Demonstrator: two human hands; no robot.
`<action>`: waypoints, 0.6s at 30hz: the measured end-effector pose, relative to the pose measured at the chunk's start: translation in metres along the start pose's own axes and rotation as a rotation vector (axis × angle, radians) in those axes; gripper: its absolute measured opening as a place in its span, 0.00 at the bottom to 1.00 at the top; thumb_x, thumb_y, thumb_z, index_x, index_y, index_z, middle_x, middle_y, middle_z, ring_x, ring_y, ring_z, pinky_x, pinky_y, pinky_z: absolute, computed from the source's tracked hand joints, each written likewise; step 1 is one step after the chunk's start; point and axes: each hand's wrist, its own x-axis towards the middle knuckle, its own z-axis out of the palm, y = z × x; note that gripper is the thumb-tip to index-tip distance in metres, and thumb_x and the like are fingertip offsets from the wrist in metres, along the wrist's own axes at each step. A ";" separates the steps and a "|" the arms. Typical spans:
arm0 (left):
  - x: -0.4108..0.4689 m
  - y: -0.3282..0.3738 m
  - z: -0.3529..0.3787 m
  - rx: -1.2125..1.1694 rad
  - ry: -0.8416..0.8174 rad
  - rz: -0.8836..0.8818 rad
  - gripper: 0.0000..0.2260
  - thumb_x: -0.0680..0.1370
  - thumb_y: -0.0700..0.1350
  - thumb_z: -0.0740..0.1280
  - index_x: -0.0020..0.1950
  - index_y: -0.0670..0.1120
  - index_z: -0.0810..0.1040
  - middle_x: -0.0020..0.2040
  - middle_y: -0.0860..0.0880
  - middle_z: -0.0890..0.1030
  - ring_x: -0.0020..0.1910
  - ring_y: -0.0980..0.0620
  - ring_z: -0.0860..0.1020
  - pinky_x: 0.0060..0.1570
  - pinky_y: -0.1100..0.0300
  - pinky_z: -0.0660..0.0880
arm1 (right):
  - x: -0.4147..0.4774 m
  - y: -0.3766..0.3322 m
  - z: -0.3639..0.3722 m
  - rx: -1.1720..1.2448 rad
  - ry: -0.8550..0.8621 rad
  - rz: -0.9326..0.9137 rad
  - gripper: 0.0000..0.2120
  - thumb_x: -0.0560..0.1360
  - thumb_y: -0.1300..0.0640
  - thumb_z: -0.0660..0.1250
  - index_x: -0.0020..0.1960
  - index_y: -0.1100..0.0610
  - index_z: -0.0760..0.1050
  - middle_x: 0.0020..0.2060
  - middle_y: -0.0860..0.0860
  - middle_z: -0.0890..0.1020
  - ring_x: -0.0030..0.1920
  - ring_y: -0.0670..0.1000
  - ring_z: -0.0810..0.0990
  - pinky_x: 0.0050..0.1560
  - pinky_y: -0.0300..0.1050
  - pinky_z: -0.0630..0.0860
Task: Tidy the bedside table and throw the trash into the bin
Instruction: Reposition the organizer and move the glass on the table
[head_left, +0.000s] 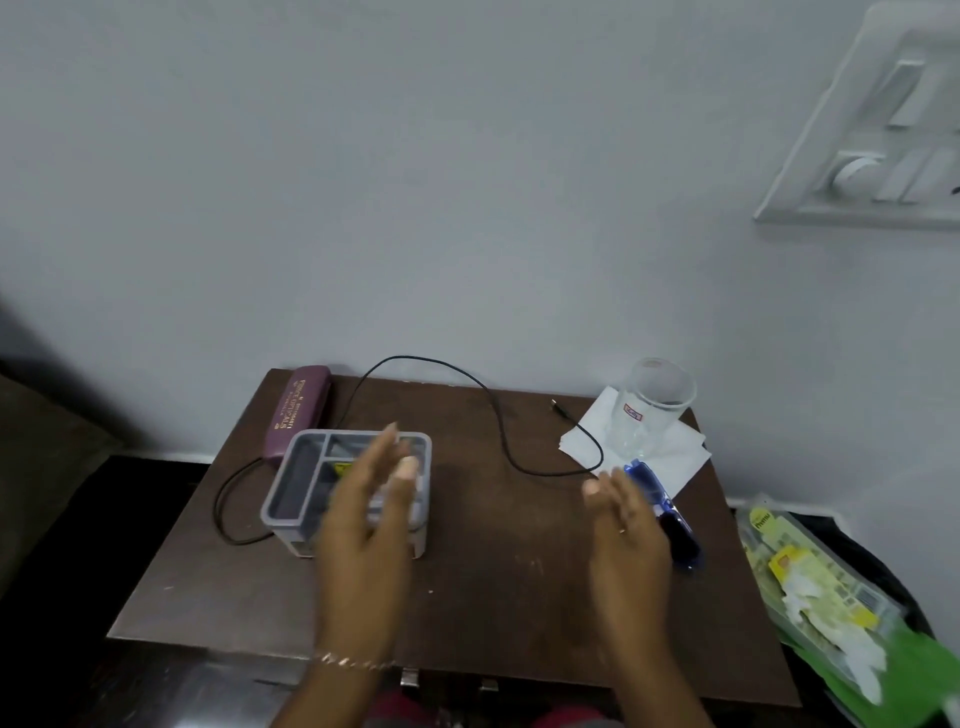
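On the brown bedside table (467, 582) stands a grey divided organizer tray (304, 486) at the left. My left hand (369, 525) hovers over its right side, fingers spread, holding nothing. My right hand (626, 530) is open above the table's right part, just left of blue sunglasses (675, 525). A clear glass (649, 408) stands on white tissue paper (670, 457) at the back right. A black cable (498, 415) loops across the back of the table. A maroon spectacle case (296, 410) lies behind the tray.
A bin lined with a black bag (841, 540) sits right of the table, holding yellow and green wrappers (810, 587). A white switchboard (883, 130) hangs on the wall at the upper right. The wall runs directly behind the table.
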 end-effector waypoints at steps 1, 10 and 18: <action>0.002 0.002 0.020 -0.004 -0.097 0.007 0.17 0.75 0.47 0.65 0.64 0.53 0.74 0.57 0.58 0.79 0.55 0.65 0.77 0.50 0.70 0.74 | 0.011 -0.002 -0.011 0.007 0.014 -0.013 0.20 0.76 0.57 0.66 0.68 0.57 0.71 0.63 0.48 0.77 0.60 0.44 0.74 0.54 0.30 0.67; 0.056 -0.008 0.193 0.171 -0.635 -0.037 0.35 0.70 0.48 0.74 0.72 0.48 0.61 0.70 0.48 0.67 0.67 0.54 0.67 0.63 0.62 0.65 | 0.110 -0.005 -0.055 -0.345 0.017 -0.162 0.22 0.69 0.56 0.74 0.58 0.53 0.68 0.52 0.47 0.73 0.50 0.46 0.71 0.45 0.35 0.66; 0.079 -0.020 0.231 0.309 -0.686 -0.010 0.35 0.62 0.48 0.78 0.66 0.49 0.68 0.60 0.52 0.76 0.58 0.52 0.74 0.54 0.62 0.70 | 0.150 0.005 -0.053 -0.346 -0.074 -0.126 0.20 0.69 0.57 0.72 0.59 0.51 0.72 0.52 0.51 0.79 0.49 0.52 0.79 0.40 0.37 0.70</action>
